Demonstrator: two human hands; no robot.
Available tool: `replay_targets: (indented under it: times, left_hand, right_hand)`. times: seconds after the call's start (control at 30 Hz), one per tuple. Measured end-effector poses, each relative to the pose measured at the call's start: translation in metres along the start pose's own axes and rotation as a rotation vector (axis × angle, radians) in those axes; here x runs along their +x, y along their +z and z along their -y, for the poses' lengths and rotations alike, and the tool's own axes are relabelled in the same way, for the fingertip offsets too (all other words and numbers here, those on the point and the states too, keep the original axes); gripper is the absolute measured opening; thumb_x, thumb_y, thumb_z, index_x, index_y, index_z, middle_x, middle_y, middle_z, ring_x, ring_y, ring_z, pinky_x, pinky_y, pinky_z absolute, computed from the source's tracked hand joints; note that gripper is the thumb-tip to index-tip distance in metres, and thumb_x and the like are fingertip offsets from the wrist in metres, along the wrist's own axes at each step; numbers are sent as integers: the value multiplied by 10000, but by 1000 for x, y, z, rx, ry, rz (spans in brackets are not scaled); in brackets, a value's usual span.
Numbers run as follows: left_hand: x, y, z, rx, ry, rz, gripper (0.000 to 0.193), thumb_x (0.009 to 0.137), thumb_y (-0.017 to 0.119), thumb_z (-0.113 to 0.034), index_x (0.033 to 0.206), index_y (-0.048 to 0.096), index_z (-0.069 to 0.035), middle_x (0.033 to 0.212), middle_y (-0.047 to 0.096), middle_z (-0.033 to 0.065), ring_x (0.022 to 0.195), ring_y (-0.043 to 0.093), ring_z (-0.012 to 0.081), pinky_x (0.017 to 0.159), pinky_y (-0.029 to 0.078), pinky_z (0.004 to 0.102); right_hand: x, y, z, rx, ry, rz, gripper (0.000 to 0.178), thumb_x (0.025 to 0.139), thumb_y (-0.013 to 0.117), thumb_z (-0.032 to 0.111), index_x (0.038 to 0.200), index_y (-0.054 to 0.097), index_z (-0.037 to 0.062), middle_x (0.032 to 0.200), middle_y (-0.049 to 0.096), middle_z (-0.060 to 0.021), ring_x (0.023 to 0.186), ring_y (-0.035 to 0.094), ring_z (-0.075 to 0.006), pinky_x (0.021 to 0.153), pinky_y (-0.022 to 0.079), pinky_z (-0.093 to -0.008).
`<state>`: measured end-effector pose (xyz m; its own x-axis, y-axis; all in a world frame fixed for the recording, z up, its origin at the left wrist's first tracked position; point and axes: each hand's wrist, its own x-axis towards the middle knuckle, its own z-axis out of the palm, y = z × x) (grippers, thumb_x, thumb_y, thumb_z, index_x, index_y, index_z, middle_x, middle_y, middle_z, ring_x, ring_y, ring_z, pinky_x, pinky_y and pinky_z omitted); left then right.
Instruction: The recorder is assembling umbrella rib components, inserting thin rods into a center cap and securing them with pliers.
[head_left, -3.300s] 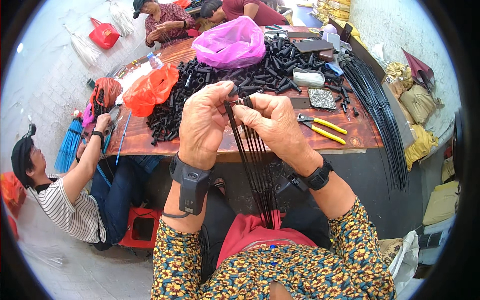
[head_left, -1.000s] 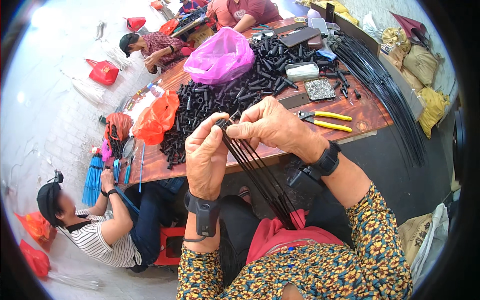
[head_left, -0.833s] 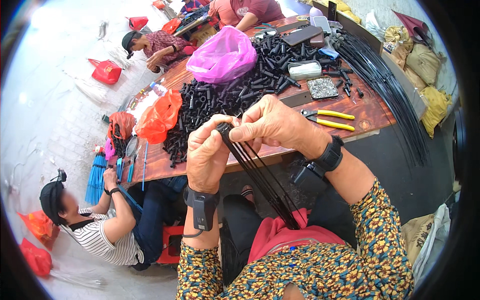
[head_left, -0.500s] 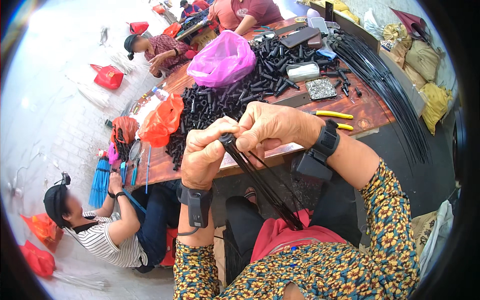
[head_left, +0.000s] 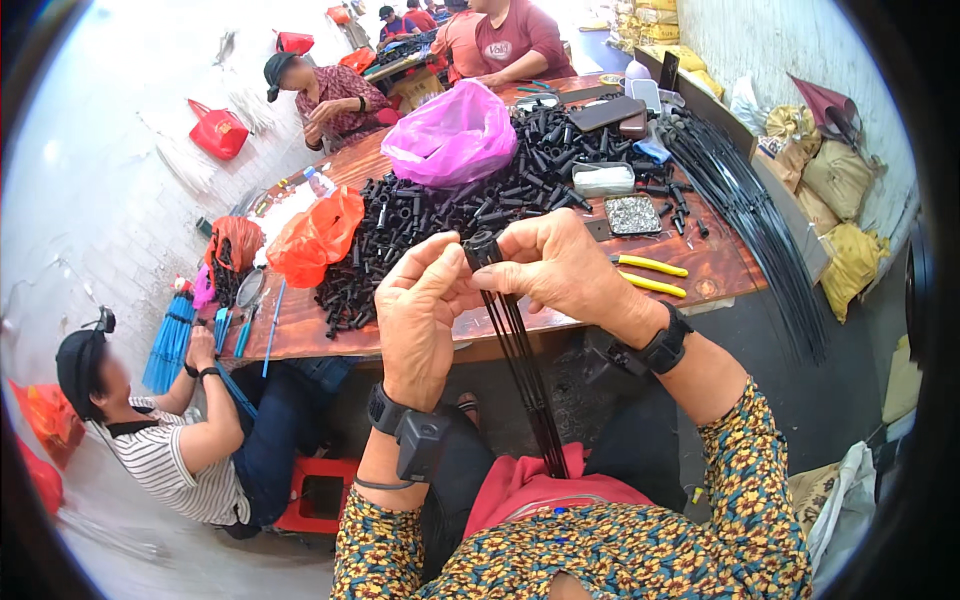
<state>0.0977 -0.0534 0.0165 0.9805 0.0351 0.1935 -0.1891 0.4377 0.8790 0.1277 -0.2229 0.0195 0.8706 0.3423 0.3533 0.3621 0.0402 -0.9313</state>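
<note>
A bundle of thin black umbrella ribs [head_left: 525,385] hangs from a round black hub [head_left: 483,246], its lower end at the red cloth [head_left: 515,488] on my lap. My left hand [head_left: 422,310] is closed at the hub's left side, thumb and fingertips pinched together against it. From the other side, my right hand [head_left: 560,268] grips the top of the ribs just below the hub, thumb in front. Both hands are raised before the table's near edge. Where the ribs meet the hub is partly covered by my fingers.
Black plastic tubes [head_left: 420,225] are heaped on the wooden table [head_left: 728,262], with a pink bag [head_left: 450,135], an orange bag [head_left: 315,240], a metal tray of small parts [head_left: 632,214] and yellow-handled pliers [head_left: 652,272]. Long black ribs [head_left: 745,215] lie right. A co-worker [head_left: 190,430] sits left.
The rib that stood apart on the right now lies in with the bundle. My right hand has come down to the ribs' top. The view has shifted slightly.
</note>
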Motion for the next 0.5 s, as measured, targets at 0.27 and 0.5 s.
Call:
replay_targets:
  times: [0.27,0.5]
  left_hand:
    - [11,-8,19,-42,-55,110,144,900,666,-88,983,661,30,846,683,94,701,662,160,623,549,293]
    - [8,-5,26,112,129,-8,123,869,711,-94,896,694,24,757,686,62,612,623,99,567,501,226]
  right_hand:
    - [10,-14,-9,52,47,162,209,863,697,132,719,662,-16,618,594,2,534,528,-27,413,450,-211]
    - [8,-9,0,-49,16,194,156,885,668,120,853,703,-29,678,631,-1,570,553,-27,453,474,-201]
